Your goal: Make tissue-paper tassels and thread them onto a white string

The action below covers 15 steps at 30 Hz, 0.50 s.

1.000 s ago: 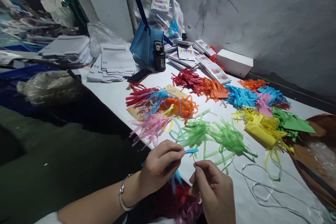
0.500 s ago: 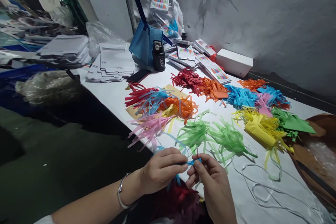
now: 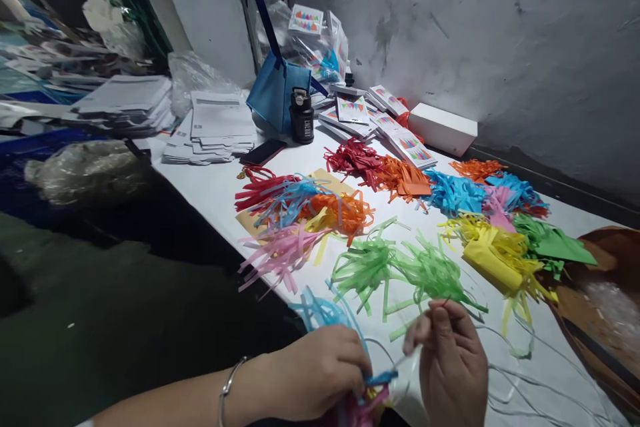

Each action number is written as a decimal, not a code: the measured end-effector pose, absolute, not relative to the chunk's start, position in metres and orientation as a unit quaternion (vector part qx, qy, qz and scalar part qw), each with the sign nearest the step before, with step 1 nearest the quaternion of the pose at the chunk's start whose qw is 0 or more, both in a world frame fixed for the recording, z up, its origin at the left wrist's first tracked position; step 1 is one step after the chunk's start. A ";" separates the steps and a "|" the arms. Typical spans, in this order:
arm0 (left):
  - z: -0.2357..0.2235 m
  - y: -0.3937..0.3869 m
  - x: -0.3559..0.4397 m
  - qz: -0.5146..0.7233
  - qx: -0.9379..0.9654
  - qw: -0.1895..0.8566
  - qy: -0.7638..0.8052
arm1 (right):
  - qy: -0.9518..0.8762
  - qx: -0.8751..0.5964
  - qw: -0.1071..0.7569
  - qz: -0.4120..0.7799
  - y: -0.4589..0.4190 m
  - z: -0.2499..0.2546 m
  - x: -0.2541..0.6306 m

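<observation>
My left hand [image 3: 325, 370] is closed around a blue paper tassel [image 3: 381, 377] near the table's front edge. Light blue strips [image 3: 320, 310] spread out behind that hand. To its right, my right hand [image 3: 450, 353] is raised with thumb and forefinger pinched on a thin reddish needle-like piece [image 3: 447, 302]. Part of the right hand is smeared by motion. A thin pale string runs between the blue tassel and the right hand. Below the left hand, pink and magenta strips [image 3: 363, 407] hang partly hidden.
Green tassels [image 3: 367, 267] lie just beyond my hands, with pink tassels [image 3: 287, 250] to their left. Yellow tassels [image 3: 495, 250] are at right. Loose white cord [image 3: 530, 380] coils at the right front. Farther back stand a black bottle [image 3: 302, 117] and a white box [image 3: 443, 128].
My right hand has moved right and away from my left hand, with the pale string stretching between them. My left hand has come lower and closer with the blue tassel.
</observation>
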<state>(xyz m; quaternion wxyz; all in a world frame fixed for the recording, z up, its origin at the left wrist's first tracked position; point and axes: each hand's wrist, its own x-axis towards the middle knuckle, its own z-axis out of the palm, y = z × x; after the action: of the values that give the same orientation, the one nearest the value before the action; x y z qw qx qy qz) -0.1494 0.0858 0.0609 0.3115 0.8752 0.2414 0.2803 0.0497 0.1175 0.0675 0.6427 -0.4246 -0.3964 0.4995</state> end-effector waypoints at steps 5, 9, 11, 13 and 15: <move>0.097 0.129 -0.182 0.222 0.884 0.355 0.206 | -0.365 -0.481 0.647 0.465 0.124 0.068 0.059; 0.098 0.208 -0.197 0.256 0.896 0.156 0.329 | -0.379 -0.514 0.573 0.514 0.120 0.061 0.050; 0.086 0.246 -0.196 0.194 0.916 0.064 0.346 | -0.380 -0.514 0.537 0.551 0.116 0.061 0.046; 0.074 0.273 -0.192 0.146 0.927 0.013 0.346 | -0.384 -0.511 0.516 0.570 0.112 0.062 0.046; 0.068 0.287 -0.189 0.124 0.932 0.005 0.341 | -0.390 -0.505 0.507 0.579 0.110 0.064 0.050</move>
<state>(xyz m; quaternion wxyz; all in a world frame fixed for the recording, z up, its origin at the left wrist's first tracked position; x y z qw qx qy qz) -0.1885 0.2873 0.0684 0.0049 0.9317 0.3411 0.1244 0.0497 0.1099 0.0638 0.5068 -0.5055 -0.3900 0.5792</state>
